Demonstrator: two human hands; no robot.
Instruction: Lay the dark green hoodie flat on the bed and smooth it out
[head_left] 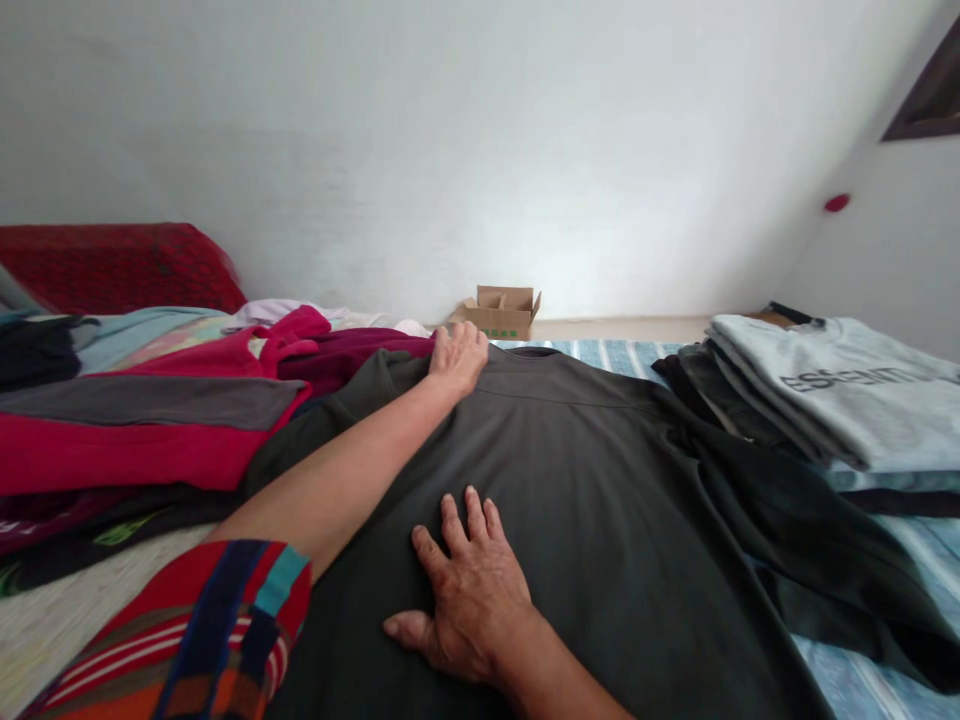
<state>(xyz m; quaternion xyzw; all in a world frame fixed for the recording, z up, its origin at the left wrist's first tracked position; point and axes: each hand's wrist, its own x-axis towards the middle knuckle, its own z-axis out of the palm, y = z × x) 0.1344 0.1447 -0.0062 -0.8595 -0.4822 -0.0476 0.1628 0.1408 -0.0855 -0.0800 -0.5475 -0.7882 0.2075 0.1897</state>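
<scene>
A dark grey long-sleeved shirt (585,520) lies spread out in front of me, its collar end away from me. At the left side of the collar, my left hand (459,356) is closed with curled fingers on the cloth; its fingertips are partly hidden. My right hand (472,590) rests flat on the middle of the shirt, fingers spread and holding nothing. The right sleeve (817,540) stretches toward the lower right in loose folds. The left sleeve is partly hidden behind my left forearm.
Red and grey clothes (135,440) lie heaped at the left. A stack of folded clothes (832,390), with a light grey printed top uppermost, stands at the right on a blue patterned sheet (919,560). A cardboard box (504,312) sits open by the wall.
</scene>
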